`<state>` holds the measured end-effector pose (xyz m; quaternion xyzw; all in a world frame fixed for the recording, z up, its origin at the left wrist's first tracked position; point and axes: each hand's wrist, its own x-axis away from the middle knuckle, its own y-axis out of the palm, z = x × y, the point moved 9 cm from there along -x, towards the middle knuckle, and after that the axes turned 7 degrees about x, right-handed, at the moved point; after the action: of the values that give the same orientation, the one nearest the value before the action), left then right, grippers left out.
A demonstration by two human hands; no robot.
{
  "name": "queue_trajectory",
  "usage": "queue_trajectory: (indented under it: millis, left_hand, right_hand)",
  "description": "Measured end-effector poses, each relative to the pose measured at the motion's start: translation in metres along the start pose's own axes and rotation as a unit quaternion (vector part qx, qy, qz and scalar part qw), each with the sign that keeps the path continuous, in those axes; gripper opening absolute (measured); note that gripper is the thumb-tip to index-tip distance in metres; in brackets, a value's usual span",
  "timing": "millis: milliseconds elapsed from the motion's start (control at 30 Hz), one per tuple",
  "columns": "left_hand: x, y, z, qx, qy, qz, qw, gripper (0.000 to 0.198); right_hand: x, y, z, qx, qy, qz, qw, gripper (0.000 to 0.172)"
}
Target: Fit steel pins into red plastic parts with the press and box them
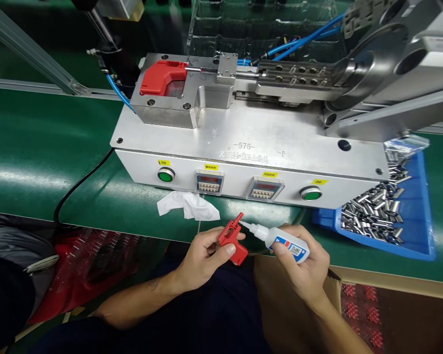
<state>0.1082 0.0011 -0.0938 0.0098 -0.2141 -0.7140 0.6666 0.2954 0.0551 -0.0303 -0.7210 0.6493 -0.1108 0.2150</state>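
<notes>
Between the thumb and fingers of my left hand (205,258) is a red plastic part (237,250) with a narrow stem pointing up and away from me. My right hand (308,265) is wrapped round a white glue bottle (288,244) with a blue label. The bottle lies tilted, its thin nozzle pointing left at the stem of the red part. The nozzle tip is at or very close to the stem; I cannot tell whether they touch. Another red plastic part (157,78) sits in the metal fixture (170,114) on the machine, with a thin metal rod at its right end.
The machine's front panel (229,189) has two green buttons and two small counters. A crumpled white tissue (188,205) lies before it. At right stands a blue bin (424,211) full of short metal tubes. Lower right, a cardboard box (398,280) holds red parts.
</notes>
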Motion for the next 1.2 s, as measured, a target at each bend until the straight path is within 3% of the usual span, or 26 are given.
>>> queue_trajectory:
  millis: [200, 300, 367, 500, 633, 767, 867, 933, 1000, 1100, 1200]
  left_hand:
    - [0.000, -0.001, 0.000, 0.005, 0.004, -0.002, 1.000, 0.033]
    - [-0.001, -0.005, -0.001, -0.013, -0.003, -0.010, 1.000, 0.034]
    - [-0.001, -0.011, -0.002, -0.032, -0.009, -0.013, 0.999, 0.037]
    - [-0.002, -0.038, -0.001, -0.081, -0.024, 0.002, 0.996, 0.038]
    - [-0.012, -0.066, -0.010, -0.126, -0.062, -0.013, 0.990, 0.040]
    - [-0.017, -0.079, -0.018, -0.146, -0.082, -0.023, 0.986, 0.044]
    - [-0.016, -0.083, -0.023, -0.156, -0.095, -0.043, 0.982, 0.047]
    - [-0.016, -0.084, -0.025, -0.162, -0.102, -0.065, 0.979, 0.049]
    - [-0.017, -0.085, -0.024, -0.167, -0.106, -0.079, 0.977, 0.050]
    - [-0.019, -0.084, -0.022, -0.167, -0.109, -0.083, 0.976, 0.049]
    - [-0.020, -0.084, -0.022, -0.152, -0.105, -0.072, 0.980, 0.049]
  right_hand:
    - [-0.002, 0.008, 0.025, -0.162, 0.092, -0.037, 0.982, 0.034]
    - [-0.005, 0.016, 0.028, -0.223, 0.101, -0.081, 0.966, 0.028]
    - [-0.006, 0.017, 0.025, -0.192, 0.084, -0.097, 0.973, 0.021]
    - [-0.006, 0.015, 0.016, -0.022, 0.010, -0.090, 0.996, 0.014]
    - [-0.003, 0.019, 0.025, 0.077, 0.002, -0.114, 0.991, 0.022]
    - [0.003, 0.014, 0.028, 0.149, 0.006, -0.143, 0.978, 0.034]
    - [0.005, -0.008, 0.008, 0.180, -0.040, -0.163, 0.969, 0.046]
    - [-0.001, -0.042, -0.003, 0.188, -0.049, -0.135, 0.971, 0.033]
    - [-0.014, -0.087, -0.002, 0.227, -0.021, -0.058, 0.972, 0.021]
    - [-0.038, -0.141, 0.027, 0.358, 0.081, 0.016, 0.930, 0.020]
    - [-0.062, -0.152, 0.068, 0.435, 0.149, -0.038, 0.887, 0.011]
